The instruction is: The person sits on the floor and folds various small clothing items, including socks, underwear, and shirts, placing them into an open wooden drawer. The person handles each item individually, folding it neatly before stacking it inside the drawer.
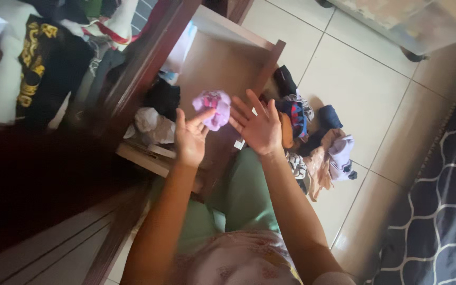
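Observation:
A small rolled purple cloth bundle (214, 107) is over the open wooden drawer (228, 60), between my two hands. My left hand (190, 140) has its fingers spread, and its fingertips reach the bundle's lower edge. Just right of the bundle, my right hand (258, 128) is held palm up with fingers apart and holds nothing. Whether the bundle rests on my left fingertips or is free of them I cannot tell. My green trousers (244, 195) show below the hands.
White (153, 124) and black (163, 97) clothes lie in the drawer's near end. A pile of mixed clothes (317, 145) sits on the tiled floor to the right. A wardrobe shelf with folded clothes (43, 58) is upper left; a dark patterned bedspread (444, 211) lies at right.

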